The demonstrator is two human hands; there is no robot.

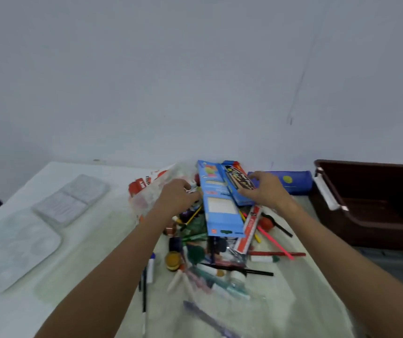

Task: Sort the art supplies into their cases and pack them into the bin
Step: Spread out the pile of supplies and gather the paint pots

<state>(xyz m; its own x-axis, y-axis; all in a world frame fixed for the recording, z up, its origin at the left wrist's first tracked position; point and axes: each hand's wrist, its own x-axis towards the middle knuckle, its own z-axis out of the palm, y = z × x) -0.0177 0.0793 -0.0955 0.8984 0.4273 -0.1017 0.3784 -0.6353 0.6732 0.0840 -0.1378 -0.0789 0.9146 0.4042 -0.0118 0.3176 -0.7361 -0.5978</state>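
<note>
At frame centre, a small blue box is gripped by the right hand; the left hand is curled into a clear bag, grasp unclear. A brown bin is seen at right.

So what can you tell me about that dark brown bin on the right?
The brown bin is a rectangular tub, plastic by its look, with a rolled rim and a white handle on its near-left edge. It sits upright to the right of the supply pile, against the wall. What shows of its inside holds nothing. Neither hand touches it.
</note>
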